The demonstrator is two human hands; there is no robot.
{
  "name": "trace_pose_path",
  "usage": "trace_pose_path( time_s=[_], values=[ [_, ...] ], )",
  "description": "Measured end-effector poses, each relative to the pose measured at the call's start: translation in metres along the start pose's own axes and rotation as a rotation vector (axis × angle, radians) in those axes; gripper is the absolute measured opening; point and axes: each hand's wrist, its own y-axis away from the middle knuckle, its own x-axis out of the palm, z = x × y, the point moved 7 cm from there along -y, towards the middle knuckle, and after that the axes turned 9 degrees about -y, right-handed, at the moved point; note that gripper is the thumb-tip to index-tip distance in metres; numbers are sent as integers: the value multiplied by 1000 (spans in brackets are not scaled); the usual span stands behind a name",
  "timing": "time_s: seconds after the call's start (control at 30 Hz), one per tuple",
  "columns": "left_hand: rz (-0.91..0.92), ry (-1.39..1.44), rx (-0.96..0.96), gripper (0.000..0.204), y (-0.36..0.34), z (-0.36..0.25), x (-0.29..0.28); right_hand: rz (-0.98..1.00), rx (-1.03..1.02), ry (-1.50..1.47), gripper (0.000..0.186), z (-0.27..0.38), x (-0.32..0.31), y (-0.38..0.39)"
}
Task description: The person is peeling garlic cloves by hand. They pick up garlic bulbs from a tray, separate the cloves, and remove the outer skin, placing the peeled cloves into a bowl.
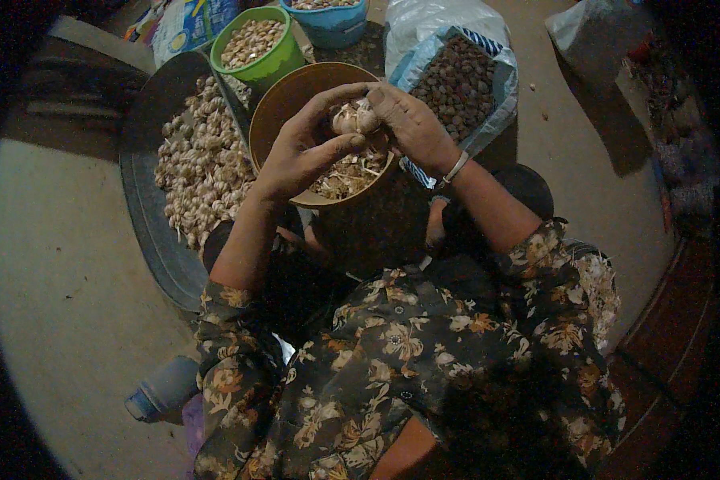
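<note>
We locate the garlic bulb (356, 118) at the upper centre of the frame, between both hands and above the tan tub (266, 120). The left hand (308, 148) curves around the bulb from the left: the thumb bears on its lower edge, the fingers close over its upper side. The right hand (424, 132) grips from the right, thumb pressed to the bulb. We cannot see the right fingertips, which pass beneath, nor the tips of the left fingers, which run in behind the right hand. A pale band (456, 166) circles the right wrist.

Inside the tub we see dry scraps (344, 178); the hands cover the rest of its contents. At left, the grey basin (154, 248) bears a heap of garlic (200, 164), its lower right part masked by the left forearm. In the upper part of the frame we note the green bucket (278, 68) with pale pieces, the blue bucket (336, 30), cut by the top edge, and the blue-and-white sack (502, 96) of dark rounded pieces, which we cannot identify. Deep shadow below the tub obscures detail.
</note>
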Motion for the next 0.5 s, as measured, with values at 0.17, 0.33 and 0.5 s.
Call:
trace_pose_path(
  time_s=[0.17,0.33,0.5],
  values=[
    [-91,-205,100,51,-2,2,-9,-99,368,-365,29,-6,-6,5],
    [-170,-288,122,55,-5,0,-13,-136,433,-352,35,1,-4,10],
    [-138,-613,149,58,-6,-5,-10,-69,272,-81,44,-14,6,9]
  ],
)
